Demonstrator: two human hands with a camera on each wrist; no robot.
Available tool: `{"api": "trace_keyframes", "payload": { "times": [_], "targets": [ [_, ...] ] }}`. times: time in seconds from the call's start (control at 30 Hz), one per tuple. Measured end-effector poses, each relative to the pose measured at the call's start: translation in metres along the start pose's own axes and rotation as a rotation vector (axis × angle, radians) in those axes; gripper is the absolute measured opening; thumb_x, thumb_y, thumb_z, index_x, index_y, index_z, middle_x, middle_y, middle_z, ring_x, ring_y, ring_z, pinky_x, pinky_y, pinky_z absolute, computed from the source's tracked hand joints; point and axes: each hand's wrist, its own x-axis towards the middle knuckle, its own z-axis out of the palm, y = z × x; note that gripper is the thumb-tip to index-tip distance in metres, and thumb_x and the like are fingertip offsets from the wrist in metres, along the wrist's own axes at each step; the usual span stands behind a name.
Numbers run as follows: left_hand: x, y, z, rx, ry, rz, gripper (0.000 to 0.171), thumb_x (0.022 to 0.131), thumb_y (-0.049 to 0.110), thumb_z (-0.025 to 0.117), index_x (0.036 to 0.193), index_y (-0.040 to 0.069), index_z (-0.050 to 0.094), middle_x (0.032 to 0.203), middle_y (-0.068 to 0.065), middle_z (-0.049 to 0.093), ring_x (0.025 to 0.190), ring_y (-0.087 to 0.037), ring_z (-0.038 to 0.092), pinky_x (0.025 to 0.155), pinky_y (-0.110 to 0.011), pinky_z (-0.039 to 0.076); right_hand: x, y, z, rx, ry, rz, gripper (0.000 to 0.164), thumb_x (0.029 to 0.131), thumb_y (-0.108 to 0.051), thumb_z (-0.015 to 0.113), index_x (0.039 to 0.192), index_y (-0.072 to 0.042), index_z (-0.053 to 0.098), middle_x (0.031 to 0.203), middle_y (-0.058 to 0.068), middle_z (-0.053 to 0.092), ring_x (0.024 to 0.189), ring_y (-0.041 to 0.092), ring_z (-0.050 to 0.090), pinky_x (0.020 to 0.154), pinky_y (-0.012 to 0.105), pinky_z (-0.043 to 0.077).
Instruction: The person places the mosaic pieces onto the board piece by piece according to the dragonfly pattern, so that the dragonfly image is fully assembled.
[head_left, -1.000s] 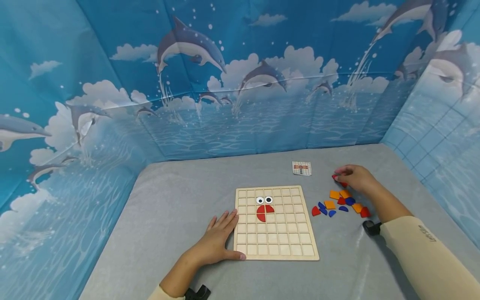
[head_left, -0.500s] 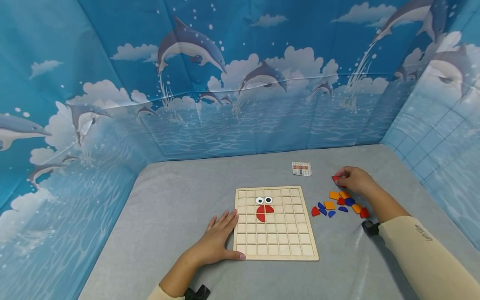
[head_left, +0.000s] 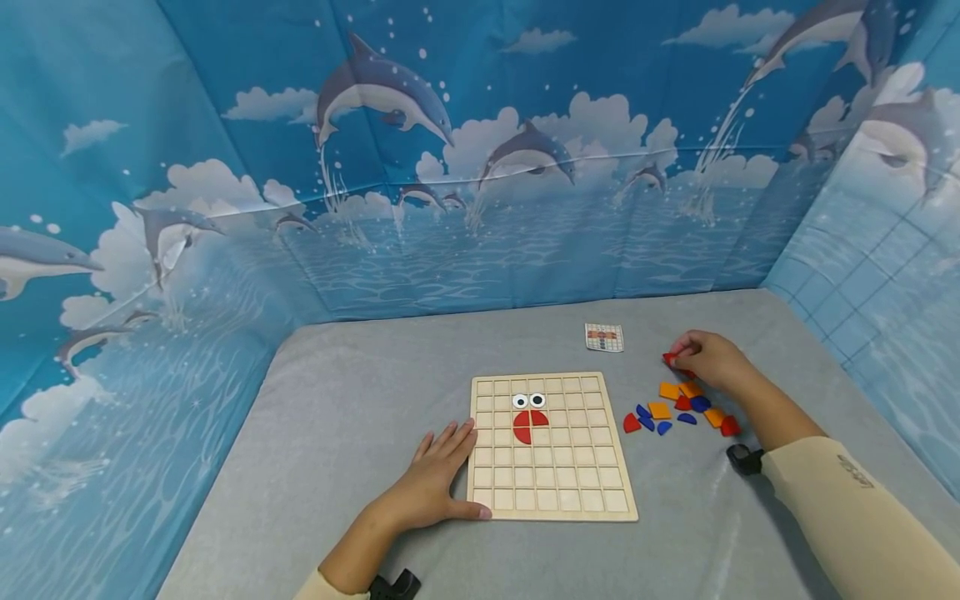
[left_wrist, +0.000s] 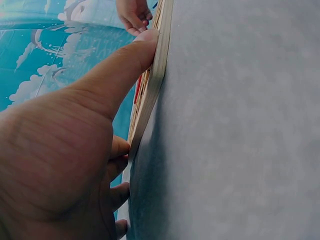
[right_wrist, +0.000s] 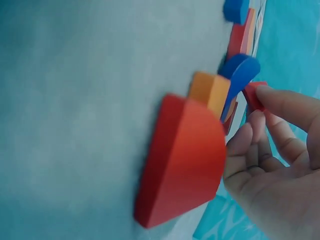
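My left hand [head_left: 429, 490] lies spread at the near left of the wooden grid board [head_left: 570, 479], fingertips against its left edge and thumb on its lower left corner. In the left wrist view the thumb [left_wrist: 122, 65] rests on the board's rim. On the board sit two round eye pieces [head_left: 537, 400] and several red quarter-circle pieces [head_left: 522, 420]. Right of the board, my right hand [head_left: 712, 358] pinches a red piece [right_wrist: 255, 95] between thumb and fingers, just beyond the loose pieces. Its full shape is partly hidden by the fingers.
Loose orange squares [head_left: 659, 410], blue pieces [head_left: 686, 418] and red quarter circles [head_left: 632, 422] lie right of the board. A small pattern card [head_left: 603, 337] lies behind them on the grey cloth [head_left: 360, 375]. A dolphin-print curtain [head_left: 480, 250] hangs around the table's back and sides.
Very little differs. The right hand stays in the same place with the red piece, its fingers shifting only slightly. The left hand and board have not moved.
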Motion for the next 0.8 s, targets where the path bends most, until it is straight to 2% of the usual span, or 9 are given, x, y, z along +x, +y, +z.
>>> {"api": "trace_keyframes", "payload": {
  "times": [0.3, 0.5, 0.67, 0.8],
  "targets": [
    [0.001, -0.002, 0.001, -0.001, 0.009, 0.016, 0.118, 0.077, 0.069, 0.076, 0.163, 0.014, 0.018, 0.172, 0.002, 0.011, 0.160, -0.029, 0.008, 0.125, -0.063, 0.005, -0.011, -0.015, 0.007, 0.007, 0.019, -0.032, 0.035, 0.103, -0.020, 0.055, 0.135, -0.008, 0.059, 0.116, 0.022, 0.057, 0.090, 0.029, 0.056, 0.069, 0.027, 0.051],
    [0.001, -0.003, 0.001, -0.001, 0.012, 0.021, 0.117, 0.077, 0.068, 0.076, 0.163, 0.014, 0.018, 0.172, 0.002, 0.011, 0.160, -0.029, 0.008, 0.125, -0.063, 0.005, -0.020, -0.026, 0.016, 0.069, -0.012, -0.090, 0.035, 0.103, -0.022, 0.059, 0.134, -0.006, 0.060, 0.112, 0.020, 0.063, 0.088, 0.024, 0.067, 0.076, 0.033, 0.059],
    [0.002, -0.004, 0.002, 0.004, 0.010, 0.022, 0.117, 0.077, 0.069, 0.075, 0.164, 0.015, 0.017, 0.172, 0.003, 0.009, 0.160, -0.028, 0.007, 0.125, -0.063, 0.004, -0.031, -0.039, 0.026, 0.080, -0.048, -0.151, 0.034, 0.101, -0.024, 0.061, 0.131, -0.007, 0.061, 0.108, 0.014, 0.065, 0.087, 0.024, 0.064, 0.074, 0.033, 0.056],
    [0.001, -0.004, 0.002, 0.004, 0.006, 0.020, 0.118, 0.077, 0.070, 0.074, 0.164, 0.016, 0.015, 0.173, 0.003, 0.008, 0.160, -0.028, 0.006, 0.125, -0.062, 0.004, -0.042, -0.050, 0.035, 0.158, -0.107, -0.226, 0.034, 0.101, -0.021, 0.061, 0.130, -0.004, 0.061, 0.107, 0.013, 0.065, 0.092, 0.027, 0.065, 0.079, 0.035, 0.058]
  ]
}}
